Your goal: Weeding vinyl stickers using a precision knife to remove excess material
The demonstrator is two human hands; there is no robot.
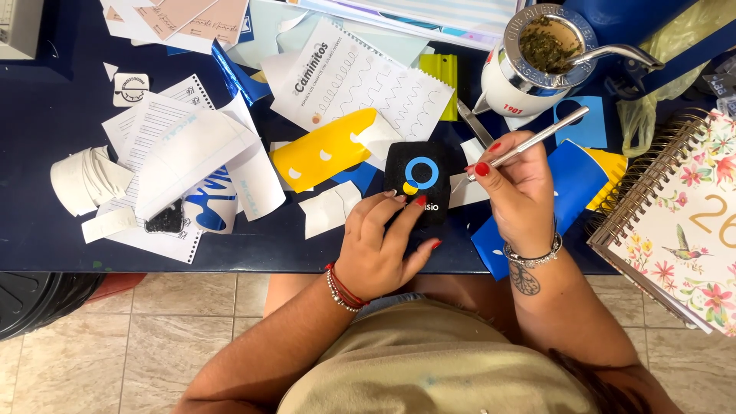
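Note:
My left hand (381, 245) rests with its fingertips on the lower edge of a small black square pad (418, 178) that bears a blue ring and a yellow spot. My right hand (517, 192) is closed around a thin silver craft knife (537, 139), held like a pen, with its tip at the pad's right edge. Both hands are over the front of a dark blue table (46, 230). A yellow cut sheet (322, 153) lies just left of the pad.
White paper scraps and printed sheets (184, 146) cover the table's left and middle. A white cup with a metal straw (537, 61) stands at the back right. Blue and yellow sheets (575, 184) lie under my right hand. A floral spiral notebook (682, 230) sits at far right.

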